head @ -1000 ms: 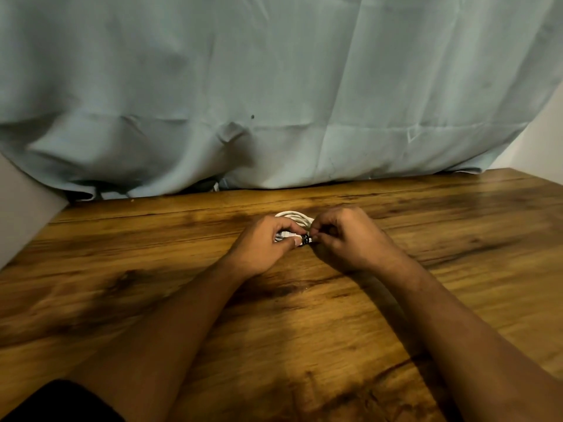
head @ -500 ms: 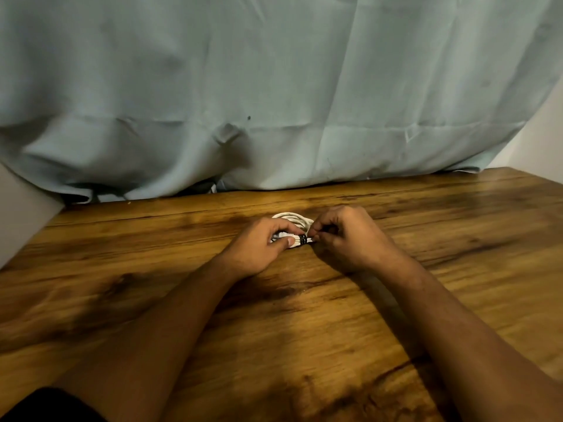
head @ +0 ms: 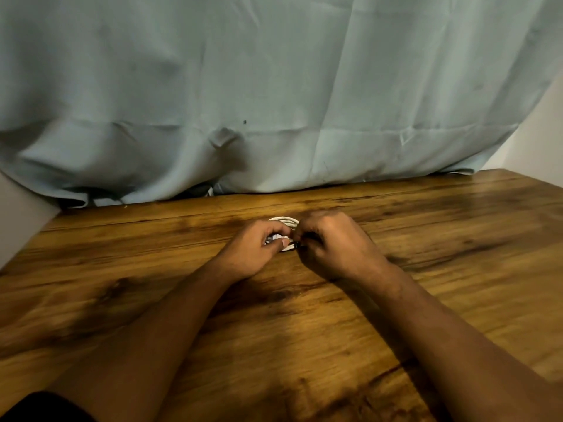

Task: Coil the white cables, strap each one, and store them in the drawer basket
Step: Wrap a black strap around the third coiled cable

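Observation:
A coiled white cable [head: 285, 221] lies on the wooden table [head: 304, 330] between my two hands, mostly hidden by them. My left hand [head: 259, 251] grips the coil from the left, thumb pressed near a small black strap [head: 295, 245] at the coil's front. From the right, my right hand [head: 332, 245] has its fingers curled and pinches that strap. No drawer basket is in view.
A pale blue-grey curtain [head: 274, 102] hangs down to the table's far edge. A light wall [head: 18, 220] borders the table on the left, and another wall [head: 536, 132] shows at the far right.
Both hands stay on the coil and strap. The fingers have shifted only slightly, and the left thumb sits closer to the strap.

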### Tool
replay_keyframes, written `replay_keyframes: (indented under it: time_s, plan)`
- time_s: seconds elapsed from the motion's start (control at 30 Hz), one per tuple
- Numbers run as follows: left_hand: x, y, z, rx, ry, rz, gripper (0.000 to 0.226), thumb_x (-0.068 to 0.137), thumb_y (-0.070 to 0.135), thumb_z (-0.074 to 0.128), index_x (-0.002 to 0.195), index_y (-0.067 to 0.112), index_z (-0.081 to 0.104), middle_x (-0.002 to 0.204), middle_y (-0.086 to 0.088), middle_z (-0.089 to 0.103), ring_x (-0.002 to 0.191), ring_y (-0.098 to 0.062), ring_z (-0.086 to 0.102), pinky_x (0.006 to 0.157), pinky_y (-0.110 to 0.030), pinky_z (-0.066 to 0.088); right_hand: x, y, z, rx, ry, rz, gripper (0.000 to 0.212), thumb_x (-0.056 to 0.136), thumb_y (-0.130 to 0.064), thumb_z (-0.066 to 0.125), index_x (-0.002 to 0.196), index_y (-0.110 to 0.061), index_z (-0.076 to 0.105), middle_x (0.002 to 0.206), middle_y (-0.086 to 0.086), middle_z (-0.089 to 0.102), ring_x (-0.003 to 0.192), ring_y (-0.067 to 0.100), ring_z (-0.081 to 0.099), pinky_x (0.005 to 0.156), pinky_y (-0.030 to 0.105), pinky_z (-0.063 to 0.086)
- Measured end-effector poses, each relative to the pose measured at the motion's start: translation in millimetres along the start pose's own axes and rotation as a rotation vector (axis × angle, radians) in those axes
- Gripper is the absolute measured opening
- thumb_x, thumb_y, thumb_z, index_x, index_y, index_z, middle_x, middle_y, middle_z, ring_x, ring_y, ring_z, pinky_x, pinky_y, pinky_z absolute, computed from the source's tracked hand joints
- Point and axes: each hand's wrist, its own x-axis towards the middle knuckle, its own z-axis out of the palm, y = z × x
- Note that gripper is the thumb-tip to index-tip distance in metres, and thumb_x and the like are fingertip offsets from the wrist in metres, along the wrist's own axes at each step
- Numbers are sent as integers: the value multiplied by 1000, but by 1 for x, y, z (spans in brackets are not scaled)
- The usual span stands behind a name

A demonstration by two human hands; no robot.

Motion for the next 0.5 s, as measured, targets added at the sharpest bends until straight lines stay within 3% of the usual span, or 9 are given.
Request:
replay_keyframes:
  time_s: [0.2, 0.4, 0.5]
  plan:
    - [0, 1, -1, -24, 20, -19, 22, 97, 12, 64, 115, 18, 76, 109, 9, 74, 103, -1, 65, 89, -17, 45, 0, 13, -1, 148, 0, 78, 20, 87, -12, 77, 98, -28, 80, 91, -19, 71, 87, -1, 64, 75, 19, 45]
    - [1, 1, -1, -49, 23, -20, 21, 97, 10, 65, 113, 17, 76, 108, 7, 75, 103, -4, 66, 92, -21, 47, -1, 13, -1, 162, 28, 86, 23, 85, -9, 75, 94, -30, 74, 92, -14, 73, 85, 7, 67, 78, 34, 57]
    - [2, -1, -1, -51, 11, -21, 20, 97, 10, 65, 113, 15, 76, 109, 6, 75, 103, -6, 67, 95, -26, 49, -2, 2, -1, 86, 23, 61, 21, 87, -10, 69, 93, -29, 65, 92, -11, 71, 86, 13, 65, 75, 40, 56]
